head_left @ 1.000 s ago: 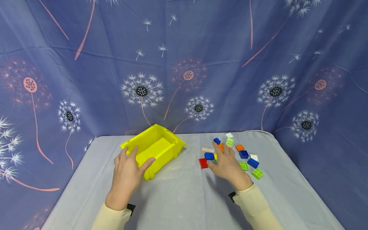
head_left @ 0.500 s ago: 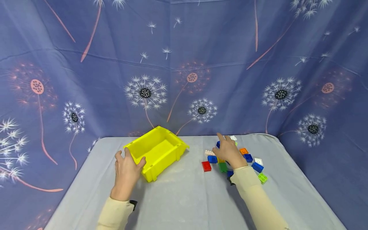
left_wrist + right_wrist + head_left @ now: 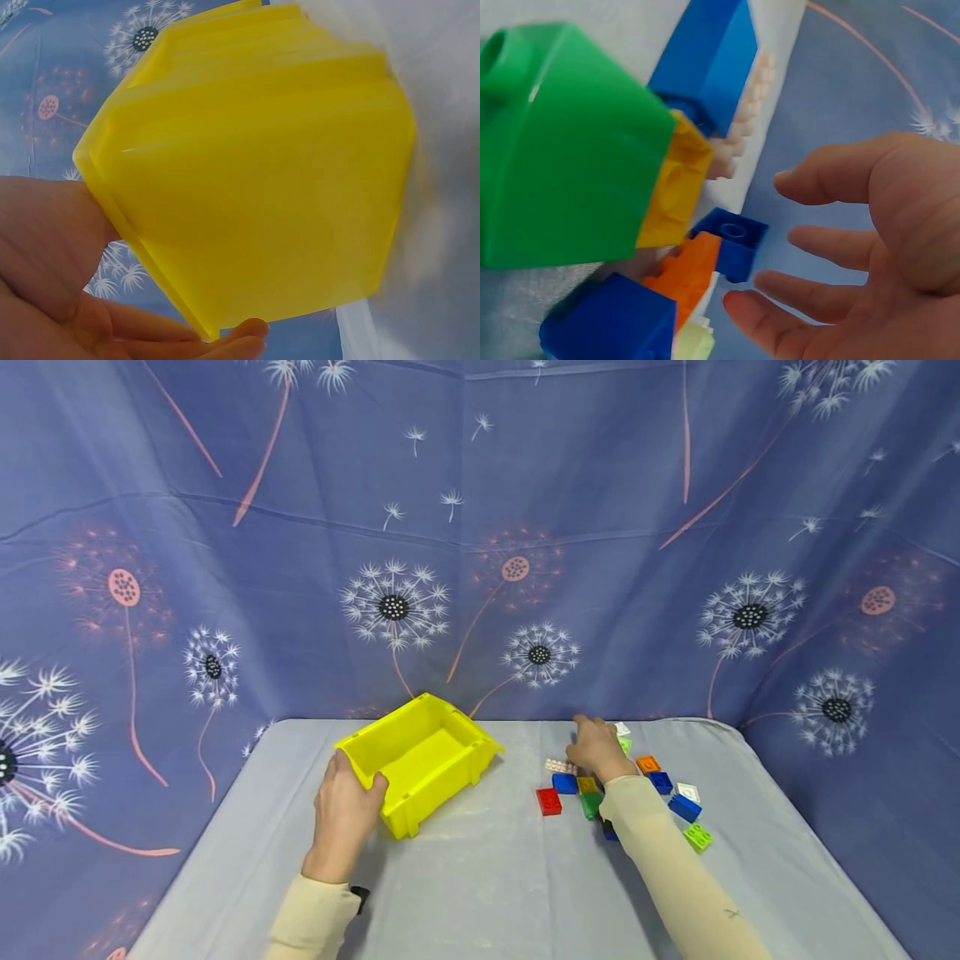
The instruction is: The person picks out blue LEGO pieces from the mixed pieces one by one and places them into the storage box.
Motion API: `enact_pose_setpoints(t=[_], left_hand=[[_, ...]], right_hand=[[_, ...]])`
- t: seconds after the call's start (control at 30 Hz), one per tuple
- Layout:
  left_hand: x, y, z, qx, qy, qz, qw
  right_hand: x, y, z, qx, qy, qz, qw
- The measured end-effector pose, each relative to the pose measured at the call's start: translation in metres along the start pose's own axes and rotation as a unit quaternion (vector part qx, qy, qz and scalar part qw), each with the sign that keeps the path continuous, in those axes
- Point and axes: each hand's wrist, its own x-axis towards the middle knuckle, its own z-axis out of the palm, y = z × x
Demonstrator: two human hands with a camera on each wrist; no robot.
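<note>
My left hand point(image 3: 347, 810) holds the near end of the yellow plastic bin point(image 3: 442, 795). In the left wrist view the fingers touch a corner of the bin point(image 3: 255, 202), and part of the thumb side is hidden behind its rim. My right hand point(image 3: 597, 752) reaches over the far part of the toy bricks. In the right wrist view its fingers are spread and hold nothing. Closest to the fingertips are a small dark blue brick point(image 3: 731, 244) and an orange brick point(image 3: 690, 274). A green brick point(image 3: 577, 157), a yellow brick point(image 3: 675, 187) and a blue brick point(image 3: 709, 64) lie nearby.
On the grey cloth-covered table point(image 3: 480, 893) a red brick point(image 3: 549, 802) lies left of the pile. Orange point(image 3: 648, 764), blue point(image 3: 684, 807), white point(image 3: 687, 792) and lime green bricks point(image 3: 697, 837) lie to its right. A dandelion-print curtain point(image 3: 465, 527) hangs behind.
My right hand has moved farther away over the bricks, uncovering green and yellow ones. My left hand has closed in on the bin's end. The head view has shifted slightly.
</note>
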Motion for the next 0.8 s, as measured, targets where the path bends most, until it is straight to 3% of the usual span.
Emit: enact_pose_setpoints(t=[0.5,0.8], left_hand=[[0.002,-0.001,0.004,0.002,-0.005,-0.021,0.9998],[0.000,0.000,0.004,-0.013,-0.018,-0.042,0.9989]], right_hand=[[0.012,0.008,0.009,0.015,-0.020,0.013,0.9996],[0.016,0.012,0.013,0.002,0.005,-0.011,0.9999]])
